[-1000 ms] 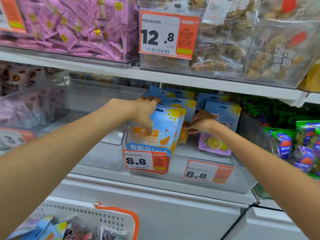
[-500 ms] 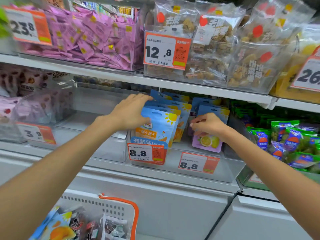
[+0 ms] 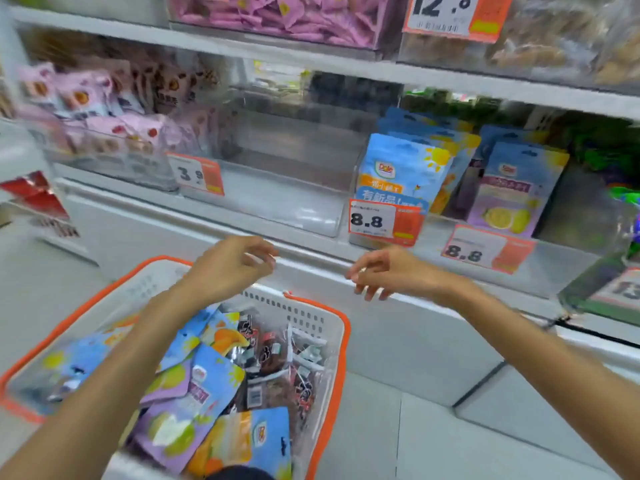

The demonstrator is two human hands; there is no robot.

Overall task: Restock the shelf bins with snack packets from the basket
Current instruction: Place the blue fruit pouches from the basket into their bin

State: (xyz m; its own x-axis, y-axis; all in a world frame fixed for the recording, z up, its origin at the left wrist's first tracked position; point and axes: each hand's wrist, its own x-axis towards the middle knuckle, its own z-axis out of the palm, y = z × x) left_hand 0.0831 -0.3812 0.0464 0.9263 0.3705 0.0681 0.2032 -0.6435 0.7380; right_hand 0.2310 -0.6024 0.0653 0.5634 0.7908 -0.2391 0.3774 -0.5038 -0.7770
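The white plastic basket with an orange rim sits near and left, full of blue, purple and dark snack packets. The left hand hangs above its far edge, fingers loosely curled, holding nothing. The right hand, just right of the basket, is likewise loose and empty. Farther right, blue Dole packets stand upright in a clear shelf bin.

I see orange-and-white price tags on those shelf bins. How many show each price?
Orange-and-white price tag reading 12.8: 1
Tag reading 3.9: 1
Tags reading 8.8: 2
Blurred tag at far right, unreadable: 1
Total: 5
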